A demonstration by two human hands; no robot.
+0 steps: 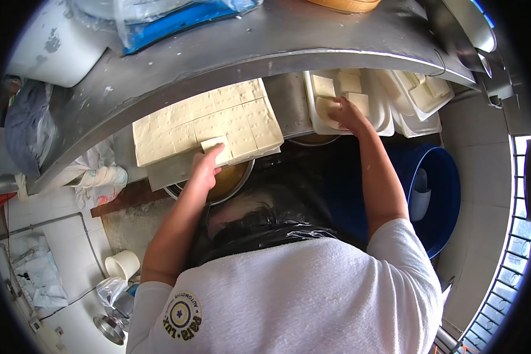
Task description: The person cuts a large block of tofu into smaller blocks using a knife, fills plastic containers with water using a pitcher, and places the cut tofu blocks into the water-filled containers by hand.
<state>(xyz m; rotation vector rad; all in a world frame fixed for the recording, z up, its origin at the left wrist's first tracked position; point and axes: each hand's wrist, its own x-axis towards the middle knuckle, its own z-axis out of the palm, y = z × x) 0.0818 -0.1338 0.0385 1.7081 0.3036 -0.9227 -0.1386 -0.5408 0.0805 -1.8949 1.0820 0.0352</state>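
Note:
A large pale block, scored into squares and dotted with small dents, forms a slab [177,121] on a board at the left of the counter. My left hand [207,167] grips a pale square piece [213,143] at the slab's front edge, thumb on top. To the right, my right hand [349,115] reaches into a white tray [384,121], its fingers closed on a pale piece [327,110] at the tray's left side. Other square pieces [349,81] lie in the same tray, beyond and beside that hand.
More white trays [432,111] with pale pieces stand at the right. A metal shelf [218,44] overhangs the work area. Below are a metal bowl [249,177] and a blue barrel [448,177]. A white bucket [59,44] stands at upper left.

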